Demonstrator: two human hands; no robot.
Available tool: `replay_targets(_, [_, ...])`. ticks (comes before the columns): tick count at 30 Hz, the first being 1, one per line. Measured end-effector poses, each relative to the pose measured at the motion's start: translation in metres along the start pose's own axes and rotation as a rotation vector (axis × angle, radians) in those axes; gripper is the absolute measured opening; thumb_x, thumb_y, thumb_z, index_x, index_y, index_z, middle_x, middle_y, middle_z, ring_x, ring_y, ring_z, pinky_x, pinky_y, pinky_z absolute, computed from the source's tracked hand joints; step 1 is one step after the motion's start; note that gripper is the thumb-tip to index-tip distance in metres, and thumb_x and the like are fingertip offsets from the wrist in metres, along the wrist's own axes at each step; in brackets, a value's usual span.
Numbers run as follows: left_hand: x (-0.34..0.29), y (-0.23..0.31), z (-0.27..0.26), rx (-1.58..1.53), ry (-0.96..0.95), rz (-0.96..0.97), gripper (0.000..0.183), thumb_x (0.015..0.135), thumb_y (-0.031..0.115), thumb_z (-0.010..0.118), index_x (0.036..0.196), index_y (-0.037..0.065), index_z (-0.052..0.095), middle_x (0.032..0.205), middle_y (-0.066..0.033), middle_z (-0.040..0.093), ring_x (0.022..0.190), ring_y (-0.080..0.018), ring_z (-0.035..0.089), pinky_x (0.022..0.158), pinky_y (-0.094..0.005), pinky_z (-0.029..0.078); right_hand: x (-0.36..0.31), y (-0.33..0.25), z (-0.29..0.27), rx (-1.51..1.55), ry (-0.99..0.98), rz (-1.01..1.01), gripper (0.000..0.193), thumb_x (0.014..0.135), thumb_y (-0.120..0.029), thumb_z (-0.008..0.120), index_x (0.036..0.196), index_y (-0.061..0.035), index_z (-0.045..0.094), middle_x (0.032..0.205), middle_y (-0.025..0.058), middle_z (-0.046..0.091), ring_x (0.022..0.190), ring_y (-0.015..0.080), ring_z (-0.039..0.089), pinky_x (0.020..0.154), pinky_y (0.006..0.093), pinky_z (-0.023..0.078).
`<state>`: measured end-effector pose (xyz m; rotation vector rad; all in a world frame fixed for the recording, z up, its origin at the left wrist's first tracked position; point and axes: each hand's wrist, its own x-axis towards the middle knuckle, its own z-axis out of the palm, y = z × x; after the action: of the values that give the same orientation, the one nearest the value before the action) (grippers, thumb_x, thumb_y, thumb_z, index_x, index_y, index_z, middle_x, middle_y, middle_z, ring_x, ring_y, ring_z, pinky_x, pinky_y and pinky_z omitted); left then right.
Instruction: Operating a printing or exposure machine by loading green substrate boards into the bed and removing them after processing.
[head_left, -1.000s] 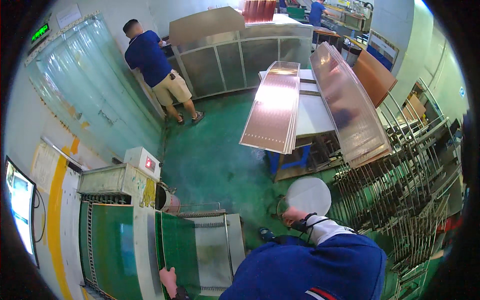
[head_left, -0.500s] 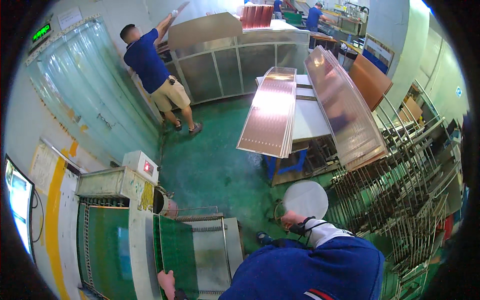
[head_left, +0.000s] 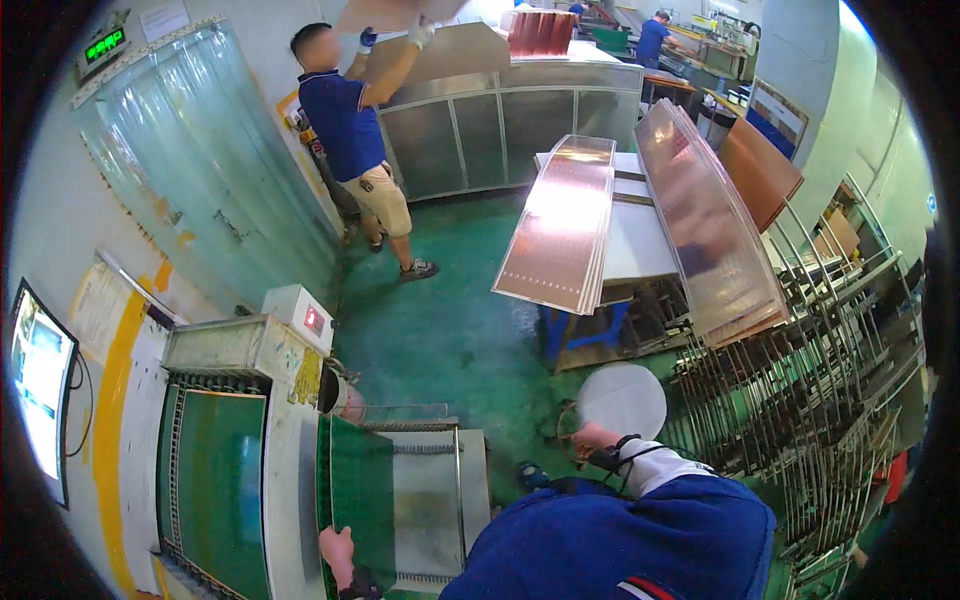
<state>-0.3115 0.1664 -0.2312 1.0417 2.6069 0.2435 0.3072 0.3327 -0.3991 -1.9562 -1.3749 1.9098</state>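
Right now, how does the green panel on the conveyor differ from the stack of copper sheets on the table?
The green panel is a single dark green sheet; the stack of copper sheets is many shiny, reddish-brown sheets. The green panel lies on the conveyor with the left hand at its near edge; the stack of copper sheets rests on the table, touched by no hand. Both are thin, flat and rectangular.

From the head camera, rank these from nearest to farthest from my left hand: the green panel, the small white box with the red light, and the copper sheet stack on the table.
From the left hand:
1. Green panel, touching it, just above.
2. White box, farther up, atop the machine.
3. Copper sheet stack, far upper right.
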Motion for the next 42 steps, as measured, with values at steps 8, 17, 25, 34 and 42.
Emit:
replay_targets(8, [-0.004,0.005,-0.001,-0.034,0.041,0.008,0.027,0.069,0.020,0.068,0.087,0.000,0.064,0.084,-0.0213,0.062,0.082,-0.0381,0.059,0.069,-0.0454,0.046,-0.024,-0.018,0.006,0.159,0.076,0.096,0.023,0.080,-0.017,0.059,0.076,0.0037,0.065,0.074,0.0142,0.066,0.064,0.0254,0.066,0.055,0.0368,0.054])
replay_targets(17, [-0.003,0.008,-0.001,-0.020,0.035,0.006,0.030,0.070,0.022,0.069,0.089,-0.001,0.063,0.088,-0.0217,0.061,0.085,-0.0388,0.058,0.072,-0.0462,0.045,0.020,0.033,0.002,-0.183,0.013,-0.008,0.020,0.080,-0.020,0.054,0.083,-0.0043,0.066,0.079,0.0086,0.067,0.069,0.0200,0.065,0.063,0.0328,0.052])
replay_targets(25, [-0.010,0.020,-0.008,0.044,0.054,0.001,0.030,0.070,0.023,0.069,0.088,-0.001,0.063,0.087,-0.0221,0.062,0.084,-0.0394,0.058,0.072,-0.0474,0.045,-0.019,-0.006,0.012,0.037,0.038,0.113,0.014,0.073,-0.014,0.060,0.079,-0.0011,0.061,0.065,0.0128,0.062,0.054,0.0239,0.062,0.046,0.0366,0.051])
replay_targets(34, [-0.003,0.011,-0.004,0.014,0.000,0.006,0.032,0.071,0.024,0.069,0.091,0.000,0.064,0.088,-0.0213,0.063,0.085,-0.0388,0.060,0.072,-0.0463,0.047,-0.017,-0.008,0.015,0.204,0.094,0.112,0.014,0.072,-0.011,0.060,0.082,-0.0020,0.061,0.063,0.0097,0.060,0.049,0.0206,0.058,0.041,0.0332,0.046])
replay_targets(42, [0.005,-0.001,0.004,-0.019,0.004,0.000,0.032,0.071,0.024,0.069,0.092,0.000,0.063,0.089,-0.0213,0.063,0.086,-0.0377,0.060,0.073,-0.0450,0.047,0.035,0.041,0.013,-0.210,0.150,-0.046,0.017,0.064,-0.024,0.062,0.071,-0.0081,0.064,0.071,0.0139,0.062,0.063,0.0315,0.059,0.052,0.0386,0.047])
